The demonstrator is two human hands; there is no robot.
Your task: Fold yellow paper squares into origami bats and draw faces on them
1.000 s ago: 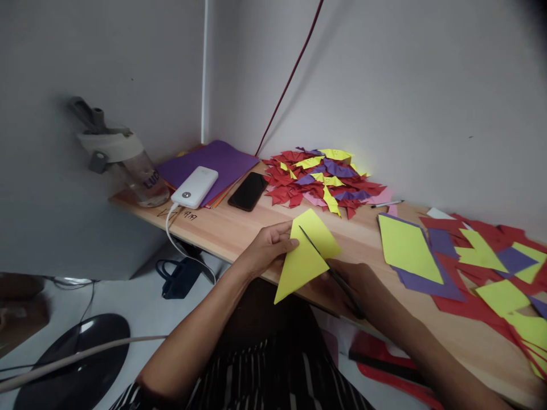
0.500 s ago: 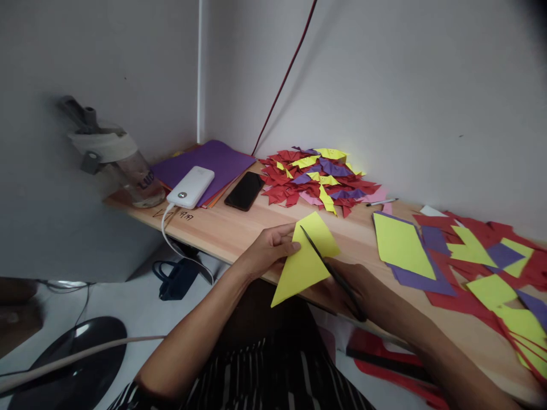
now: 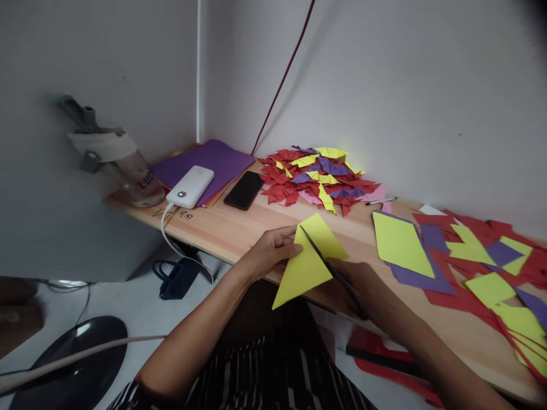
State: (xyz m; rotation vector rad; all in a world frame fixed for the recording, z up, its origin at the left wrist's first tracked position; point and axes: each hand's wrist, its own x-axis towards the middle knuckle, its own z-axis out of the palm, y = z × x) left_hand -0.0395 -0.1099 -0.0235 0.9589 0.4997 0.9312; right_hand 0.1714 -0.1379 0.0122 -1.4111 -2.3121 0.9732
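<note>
My left hand (image 3: 269,250) pinches the left edge of a yellow paper sheet (image 3: 305,265) held over the front edge of the wooden desk (image 3: 239,225). My right hand (image 3: 356,282) grips dark scissors (image 3: 327,265), whose blades lie across the sheet along a diagonal line toward its top corner. The sheet's lower tip points down past the desk edge.
A heap of red, yellow and purple paper scraps (image 3: 318,176) lies at the back. Larger coloured sheets (image 3: 448,256) cover the right side. A black phone (image 3: 244,189), a white power bank (image 3: 190,186) on purple paper, and a bottle (image 3: 123,168) sit at the left.
The scissor blades have moved a little farther up the yellow sheet toward its top corner. Both hands stay in nearly the same place.
</note>
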